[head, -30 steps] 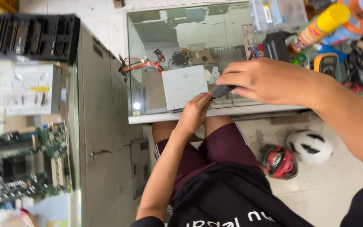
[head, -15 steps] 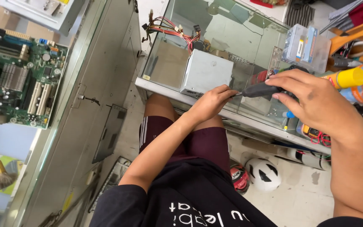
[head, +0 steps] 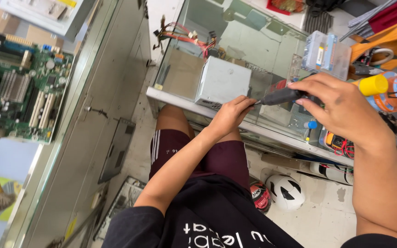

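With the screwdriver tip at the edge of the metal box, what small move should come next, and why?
Probably seat the tip and start turning. The right hand grips the dark-handled screwdriver, whose shaft points at the near edge of the grey power supply box. The left hand rests against that edge on the glass table, steadying it. Whether the tip sits in a screw cannot be told.

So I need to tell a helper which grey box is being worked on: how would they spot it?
Find the glass-topped counter. At its near edge sits a plain grey metal box, with the left hand at its corner and a black-handled screwdriver pointing at it. Red and yellow wires trail behind it.
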